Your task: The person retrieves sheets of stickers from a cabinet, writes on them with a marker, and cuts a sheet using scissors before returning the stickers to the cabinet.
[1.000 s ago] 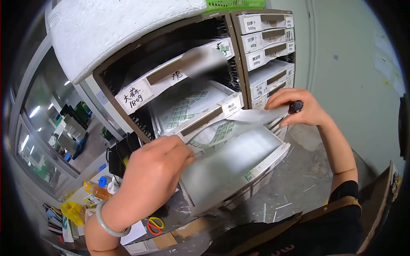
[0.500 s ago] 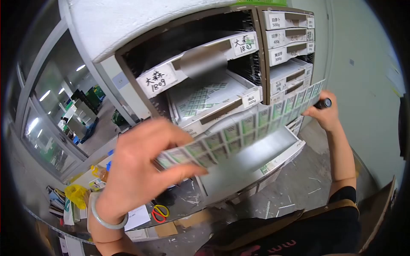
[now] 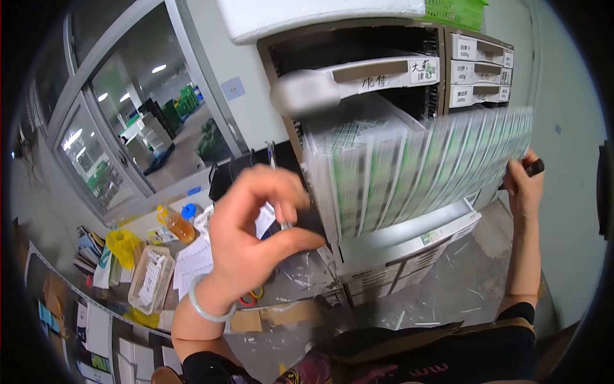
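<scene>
A wide sheet of green-and-white printed labels (image 3: pixel 422 173), blurred by motion, hangs in front of the drawer cabinet. My right hand (image 3: pixel 526 189) grips its right end and also holds a black pen-like cylinder (image 3: pixel 535 168). To the left of the sheet is my left hand (image 3: pixel 249 240), with a pale bracelet at the wrist. Its fingers are curved, thumb and forefinger apart, and it does not touch the sheet. Below the sheet, a pulled-out white drawer (image 3: pixel 441 232) shows its front. Another open drawer (image 3: pixel 364 125) above holds more label sheets, partly covered.
The cabinet (image 3: pixel 444 77) has several labelled drawers, with a green basket (image 3: pixel 457 13) on top. At left are an amber bottle (image 3: pixel 177 224), a yellow bag (image 3: pixel 121 246) and a woven basket (image 3: pixel 151 278). Red-and-yellow scissors (image 3: pixel 252 296) lie below my left hand. Paper scraps litter the floor.
My left hand has let go of the sheet's left end and moved away from it. The sheet now hangs broader, held by my right hand. The view has shifted left.
</scene>
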Demonstrator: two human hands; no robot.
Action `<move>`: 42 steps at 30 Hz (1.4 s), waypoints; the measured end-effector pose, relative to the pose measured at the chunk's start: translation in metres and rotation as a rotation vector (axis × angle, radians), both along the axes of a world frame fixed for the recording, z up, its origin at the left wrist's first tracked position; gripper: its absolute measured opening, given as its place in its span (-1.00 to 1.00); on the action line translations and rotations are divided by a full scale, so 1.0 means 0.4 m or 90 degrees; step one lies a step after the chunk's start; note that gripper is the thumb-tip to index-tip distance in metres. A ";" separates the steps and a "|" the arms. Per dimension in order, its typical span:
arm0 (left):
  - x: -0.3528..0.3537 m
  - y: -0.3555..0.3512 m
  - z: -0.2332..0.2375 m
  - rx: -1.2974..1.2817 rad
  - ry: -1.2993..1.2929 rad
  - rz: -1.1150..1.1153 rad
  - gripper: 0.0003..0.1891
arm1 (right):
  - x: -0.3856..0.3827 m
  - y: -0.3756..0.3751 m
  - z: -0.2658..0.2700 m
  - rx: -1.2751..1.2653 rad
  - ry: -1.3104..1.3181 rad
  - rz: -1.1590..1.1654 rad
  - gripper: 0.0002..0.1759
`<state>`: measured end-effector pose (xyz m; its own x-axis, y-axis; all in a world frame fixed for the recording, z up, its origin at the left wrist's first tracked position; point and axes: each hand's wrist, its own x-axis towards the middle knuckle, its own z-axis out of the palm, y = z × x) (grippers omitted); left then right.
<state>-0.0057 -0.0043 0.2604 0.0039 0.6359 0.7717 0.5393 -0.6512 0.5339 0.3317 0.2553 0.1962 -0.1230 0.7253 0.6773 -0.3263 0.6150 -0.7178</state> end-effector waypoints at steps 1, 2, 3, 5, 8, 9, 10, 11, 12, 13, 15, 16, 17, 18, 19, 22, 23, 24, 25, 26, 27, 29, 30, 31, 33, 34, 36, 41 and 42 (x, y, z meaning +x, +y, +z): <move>-0.005 -0.003 0.001 -0.039 -0.026 0.020 -0.37 | -0.006 -0.011 0.014 0.012 0.000 -0.016 -0.68; -0.007 -0.006 0.001 -0.077 -0.048 0.036 -0.27 | -0.009 -0.019 0.024 0.025 0.004 -0.036 -0.69; -0.004 -0.006 -0.004 -0.124 -0.050 0.075 -0.23 | -0.008 -0.028 0.032 0.039 0.010 -0.057 -0.70; 0.003 -0.013 -0.010 -0.250 -0.100 0.072 -0.32 | 0.019 -0.047 0.052 0.116 0.076 -0.065 -0.81; -0.034 -0.023 -0.030 -0.282 -0.106 0.030 -0.40 | 0.050 -0.058 0.061 0.253 0.178 -0.042 -0.90; -0.045 -0.033 -0.035 -0.238 -0.147 0.014 -0.40 | 0.057 -0.072 0.060 0.273 0.209 -0.016 -0.89; -0.054 -0.050 -0.043 -0.192 -0.190 0.007 -0.40 | 0.060 -0.092 0.057 0.321 0.180 0.021 -0.92; -0.066 -0.074 -0.053 -0.156 -0.229 0.021 -0.43 | 0.044 -0.124 0.040 0.335 0.194 0.021 -0.93; -0.088 -0.101 -0.081 -0.124 -0.273 0.008 -0.55 | 0.016 -0.160 0.042 0.399 0.095 0.045 -0.93; -0.112 -0.133 -0.115 -0.124 -0.397 -0.051 -0.57 | -0.011 -0.196 0.044 0.466 -0.001 0.071 -0.93; -0.170 -0.200 -0.209 -0.144 -0.610 -0.148 -0.58 | -0.036 -0.247 0.090 0.709 -0.417 0.146 -0.92; -0.195 -0.241 -0.273 -0.172 -0.698 -0.191 -0.58 | -0.084 -0.300 0.077 0.785 -0.531 0.129 -0.92; -0.215 -0.286 -0.342 -0.259 -0.683 -0.134 -0.50 | -0.133 -0.352 0.063 0.866 -0.638 0.120 -0.91; -0.232 -0.342 -0.407 -0.348 -0.663 -0.080 -0.42 | -0.237 -0.438 0.022 0.892 -0.583 0.081 -0.90; -0.246 -0.408 -0.456 -0.369 -0.459 -0.090 -0.35 | -0.341 -0.524 -0.020 0.915 -0.528 0.040 -0.90; -0.313 -0.599 -0.615 -0.308 -0.081 -0.092 -0.26 | -0.589 -0.704 -0.131 0.935 -0.413 0.067 -0.85; -0.328 -0.657 -0.653 -0.288 -0.112 -0.132 -0.28 | -0.664 -0.755 -0.161 0.972 -0.390 0.064 -0.85; -0.320 -0.708 -0.656 -0.304 -0.384 -0.251 -0.34 | -0.736 -0.797 -0.191 1.003 -0.373 0.062 -0.85; -0.323 -0.754 -0.671 -0.340 -0.575 -0.251 -0.38 | -0.799 -0.830 -0.233 1.024 -0.363 0.085 -0.84; -0.326 -0.800 -0.686 -0.342 -0.778 -0.238 -0.42 | -0.859 -0.856 -0.278 1.040 -0.353 0.104 -0.81; -0.345 -0.845 -0.702 -0.370 -0.880 -0.103 -0.43 | -0.914 -0.877 -0.312 1.037 -0.352 0.152 -0.79; -0.386 -0.892 -0.703 -0.411 -0.985 0.188 -0.55 | -1.003 -0.932 -0.399 0.996 -0.344 0.234 -0.72; -0.419 -0.923 -0.747 -0.396 -0.962 0.260 -0.58 | -1.039 -0.953 -0.433 0.968 -0.335 0.263 -0.68; -0.458 -0.974 -0.824 -0.374 -0.936 0.331 -0.60 | -1.056 -0.973 -0.446 0.951 -0.367 0.295 -0.68; -0.515 -1.004 -0.830 -0.243 -1.072 0.316 -0.59 | -1.060 -0.974 -0.505 0.872 -0.445 0.234 -0.74; -0.539 -1.002 -0.826 -0.213 -1.066 0.326 -0.59 | -1.065 -0.967 -0.543 0.839 -0.479 0.211 -0.76; -0.573 -1.004 -0.831 -0.140 -1.058 0.355 -0.58 | -1.082 -0.888 -0.588 0.575 -0.589 0.272 -0.78; -0.606 -0.926 -0.936 -0.135 -1.059 0.435 -0.55 | -1.081 -0.653 -0.739 0.254 -0.794 -0.047 -0.66; -0.601 -0.899 -0.931 -0.140 -1.056 0.437 -0.54 | -1.080 -0.607 -0.766 0.237 -0.812 -0.064 -0.66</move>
